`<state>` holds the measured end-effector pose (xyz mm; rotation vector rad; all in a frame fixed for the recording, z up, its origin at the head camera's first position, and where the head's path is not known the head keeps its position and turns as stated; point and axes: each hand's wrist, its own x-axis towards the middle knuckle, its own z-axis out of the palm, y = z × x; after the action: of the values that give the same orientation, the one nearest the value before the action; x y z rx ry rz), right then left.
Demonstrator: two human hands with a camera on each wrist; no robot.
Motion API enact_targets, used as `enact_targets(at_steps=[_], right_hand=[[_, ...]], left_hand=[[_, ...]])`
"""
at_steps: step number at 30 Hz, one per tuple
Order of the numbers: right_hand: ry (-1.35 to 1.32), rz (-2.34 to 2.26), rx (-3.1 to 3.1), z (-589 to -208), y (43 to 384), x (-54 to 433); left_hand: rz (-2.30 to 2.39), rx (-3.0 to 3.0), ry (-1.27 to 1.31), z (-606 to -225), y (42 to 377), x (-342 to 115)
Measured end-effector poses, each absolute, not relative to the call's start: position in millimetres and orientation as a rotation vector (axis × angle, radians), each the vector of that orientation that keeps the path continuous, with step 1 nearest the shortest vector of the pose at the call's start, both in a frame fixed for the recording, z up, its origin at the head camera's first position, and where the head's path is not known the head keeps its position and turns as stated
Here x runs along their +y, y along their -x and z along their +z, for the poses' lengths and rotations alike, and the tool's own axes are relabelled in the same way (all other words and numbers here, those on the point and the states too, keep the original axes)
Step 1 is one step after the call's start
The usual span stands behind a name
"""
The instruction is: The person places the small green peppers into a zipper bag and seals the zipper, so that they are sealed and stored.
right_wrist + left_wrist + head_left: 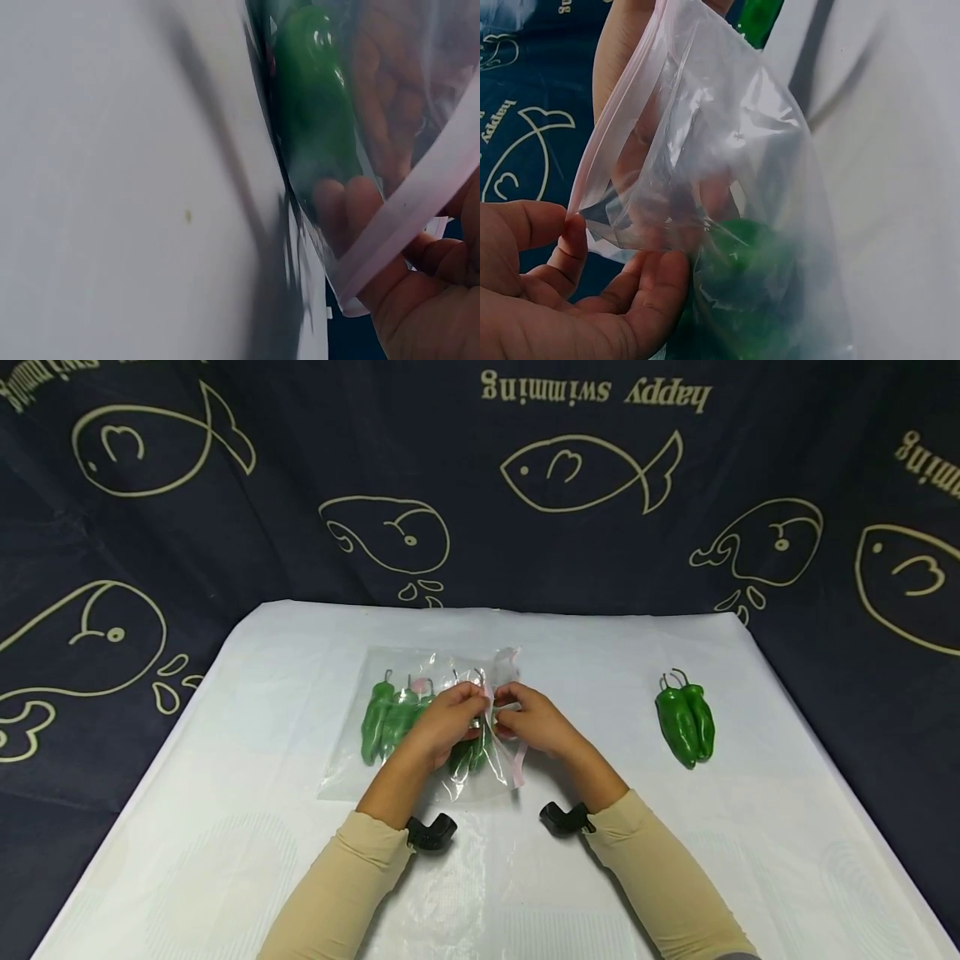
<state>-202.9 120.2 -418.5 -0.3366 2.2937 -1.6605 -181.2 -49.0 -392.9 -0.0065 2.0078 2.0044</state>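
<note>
A clear zip bag (pixel 352 777) with a pink zip strip lies on the table, several green peppers (pixel 400 718) inside it. My left hand (pixel 450 718) reaches over the bag and pinches the zip edge at its mouth between thumb and finger. Opposite it, my right hand (pixel 536 720) is at the same mouth with curled fingers. In the right wrist view, the pink strip (pixel 416 214) crosses this hand, and two fingertips (pixel 360 199) show through the plastic close to the lower end of a pepper (pixel 315 97). The right thumb's hold on the edge is partly hidden.
Two more green peppers (pixel 684 718) lie side by side at the right of the white-covered table (pixel 750 860). A dark curtain with fish drawings (pixel 592 560) hangs behind the table and along its sides. Black wrist mounts (pixel 432 832) stick out from both sleeves.
</note>
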Motion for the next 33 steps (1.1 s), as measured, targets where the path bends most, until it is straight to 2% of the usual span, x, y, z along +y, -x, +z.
enact_targets(at_steps=[16,33], right_hand=[[0.311,-1.703,2.226,-423,202,117],[0.351,-1.598,2.479,-400,195,154]], left_hand=[[2.024,1.974,0.031,-393,181,-48],[2.035,1.967,0.084,-399,182,-46]])
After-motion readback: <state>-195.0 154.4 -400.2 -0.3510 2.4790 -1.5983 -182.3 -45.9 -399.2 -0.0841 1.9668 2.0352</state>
